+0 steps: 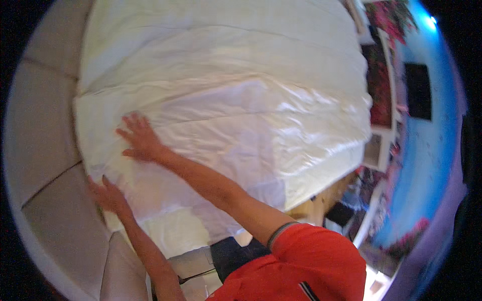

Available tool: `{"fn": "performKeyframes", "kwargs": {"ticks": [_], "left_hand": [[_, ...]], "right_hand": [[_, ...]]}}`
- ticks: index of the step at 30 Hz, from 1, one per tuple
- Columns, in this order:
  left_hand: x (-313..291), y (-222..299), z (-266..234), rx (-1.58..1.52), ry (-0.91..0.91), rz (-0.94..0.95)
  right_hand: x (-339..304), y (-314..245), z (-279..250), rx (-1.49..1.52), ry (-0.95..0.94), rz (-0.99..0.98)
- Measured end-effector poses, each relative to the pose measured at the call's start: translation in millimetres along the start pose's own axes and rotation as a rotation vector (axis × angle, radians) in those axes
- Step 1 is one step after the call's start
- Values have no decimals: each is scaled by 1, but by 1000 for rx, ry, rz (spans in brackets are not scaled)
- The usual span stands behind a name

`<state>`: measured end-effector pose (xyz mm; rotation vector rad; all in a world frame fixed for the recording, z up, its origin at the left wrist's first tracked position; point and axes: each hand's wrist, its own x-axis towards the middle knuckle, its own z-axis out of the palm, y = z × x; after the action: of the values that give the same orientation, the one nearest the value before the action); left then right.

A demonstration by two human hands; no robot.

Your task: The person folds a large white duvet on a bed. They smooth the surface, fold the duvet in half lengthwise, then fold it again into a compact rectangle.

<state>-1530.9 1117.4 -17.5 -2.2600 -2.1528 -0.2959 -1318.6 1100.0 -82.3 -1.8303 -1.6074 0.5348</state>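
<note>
A large cream-white quilted bedcover (211, 55) spreads over the bed, with soft wrinkles and a few long seam lines across it. My right hand (140, 138) rests on its left part, palm down with the fingers spread. Closer to me, my left hand (108, 194) is at the cover's left edge, beside the padded headboard, its fingers apart. Neither hand holds anything. Whether the left fingertips touch the cover or the headboard, I cannot tell. My arm's shadow falls over the middle of the cover.
A grey-beige padded headboard (50, 120) in panels runs along the left side. At the right are white shelving (386, 145), pink flowers (389, 20), a dark screen (417, 91) on a blue wall, and dark items (341, 213) near a wooden floor. A grey padded piece (123, 271) stands near my left forearm.
</note>
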Motion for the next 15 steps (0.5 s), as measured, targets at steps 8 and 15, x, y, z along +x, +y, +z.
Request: {"fn": "performKeyframes", "kwargs": {"ticks": [8, 15], "left_hand": [[-61, -1, 65, 277, -165, 340], [-115, 45, 27, 222, -409, 204]], "right_hand": [[-137, 14, -73, -142, -14, 144], [-224, 24, -140, -338, 229, 342]]}}
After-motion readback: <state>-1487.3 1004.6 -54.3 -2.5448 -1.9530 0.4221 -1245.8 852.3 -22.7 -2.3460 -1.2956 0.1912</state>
